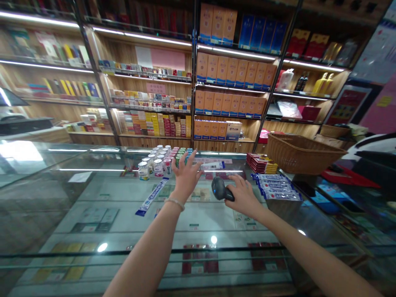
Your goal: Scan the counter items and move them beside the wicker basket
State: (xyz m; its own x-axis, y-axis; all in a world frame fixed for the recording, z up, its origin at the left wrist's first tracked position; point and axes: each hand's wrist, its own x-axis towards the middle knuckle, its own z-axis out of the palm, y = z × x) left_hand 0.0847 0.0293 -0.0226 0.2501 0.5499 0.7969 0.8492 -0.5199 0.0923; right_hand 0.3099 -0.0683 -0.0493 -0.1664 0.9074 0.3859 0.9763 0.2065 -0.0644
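Note:
My right hand (243, 194) is wrapped round the handle of a black barcode scanner (218, 188), which shows a small blue light and is held above the glass counter. My left hand (186, 177), a pale bracelet at its wrist, is stretched out with fingers spread. Beside its fingertips lies a white and blue stick packet (213, 166) with a barcode facing up; whether they touch, I cannot tell. Another such stick packet (152, 196) lies slanted on the glass, left of that hand. Small lidded jars (159, 167) stand in rows just behind the left hand, partly covered by its fingers.
Several more stick packets (276, 186) lie in a row at the right, near stacked red and yellow packs (262, 163) and a wicker basket (305, 154). A paper slip (79, 177) rests on the left of the glass counter (117, 231). Stocked shelves (151, 75) line the wall.

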